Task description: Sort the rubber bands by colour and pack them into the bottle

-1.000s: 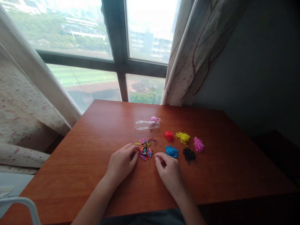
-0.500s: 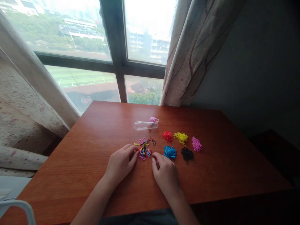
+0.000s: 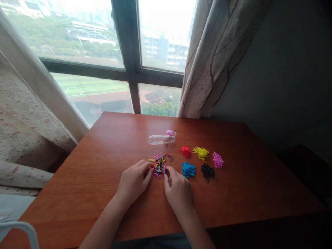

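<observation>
A mixed heap of small coloured rubber bands (image 3: 160, 164) lies on the brown wooden table (image 3: 103, 162). My left hand (image 3: 135, 181) rests palm down, fingers loosely extended, fingertips touching the heap's left edge. My right hand (image 3: 177, 190) has thumb and fingers pinched together at the heap's right edge; what they grip is too small to make out. To the right lie sorted piles: red (image 3: 185, 151), yellow (image 3: 201, 152), pink (image 3: 218, 160), blue (image 3: 188, 169) and black (image 3: 208, 172).
A clear small bottle (image 3: 161, 139) lies on its side behind the heap, with a pink cap (image 3: 171, 132) beside it. A window and curtains (image 3: 220, 52) stand behind the table. A white chair back (image 3: 20, 228) shows at the lower left.
My right hand has moved left from beside the blue pile to the right edge of the mixed heap. My left hand has stayed where it was.
</observation>
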A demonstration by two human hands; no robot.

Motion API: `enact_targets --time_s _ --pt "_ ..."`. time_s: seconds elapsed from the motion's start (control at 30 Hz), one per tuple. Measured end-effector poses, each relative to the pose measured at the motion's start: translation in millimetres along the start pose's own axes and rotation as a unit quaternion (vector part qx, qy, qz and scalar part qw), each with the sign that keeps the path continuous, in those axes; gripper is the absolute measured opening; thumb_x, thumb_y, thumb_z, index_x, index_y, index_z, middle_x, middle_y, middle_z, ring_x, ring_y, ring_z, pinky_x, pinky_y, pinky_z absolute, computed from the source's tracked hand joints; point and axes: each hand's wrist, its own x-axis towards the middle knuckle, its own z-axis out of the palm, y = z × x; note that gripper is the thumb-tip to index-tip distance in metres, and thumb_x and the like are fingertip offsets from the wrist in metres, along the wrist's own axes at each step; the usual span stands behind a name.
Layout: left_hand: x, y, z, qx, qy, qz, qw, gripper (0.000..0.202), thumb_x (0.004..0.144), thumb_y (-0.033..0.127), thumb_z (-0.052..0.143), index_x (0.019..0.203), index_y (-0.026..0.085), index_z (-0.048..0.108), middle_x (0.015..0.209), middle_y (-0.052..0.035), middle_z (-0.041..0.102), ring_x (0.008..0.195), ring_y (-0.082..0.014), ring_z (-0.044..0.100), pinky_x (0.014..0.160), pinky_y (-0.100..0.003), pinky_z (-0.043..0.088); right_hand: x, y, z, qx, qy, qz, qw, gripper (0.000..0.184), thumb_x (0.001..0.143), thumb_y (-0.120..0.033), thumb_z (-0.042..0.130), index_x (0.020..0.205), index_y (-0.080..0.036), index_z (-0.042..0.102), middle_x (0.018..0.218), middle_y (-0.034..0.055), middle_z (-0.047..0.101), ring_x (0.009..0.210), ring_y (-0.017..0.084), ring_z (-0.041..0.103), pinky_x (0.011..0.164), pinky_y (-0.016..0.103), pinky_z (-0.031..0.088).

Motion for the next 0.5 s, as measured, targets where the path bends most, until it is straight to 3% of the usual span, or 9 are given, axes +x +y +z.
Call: enact_targets --time_s 0.5 --pt "-0.6 -0.3 -0.1 -0.008 0.002 -0.002 1.0 0.02 0.092 0.029 0.047 0.098 0.026 0.066 0.095 -0.0009 0.07 0.081 -0.0174 0.067 0.068 -0.026 0.046 -4.5 5.3 -4.5 0.129 0.019 0.004 0.991 0.018 0.091 -0.016 0.052 0.095 -0.022 0.069 0.084 0.0013 0.073 0.074 0.017 0.067 0.071 0.024 0.044"
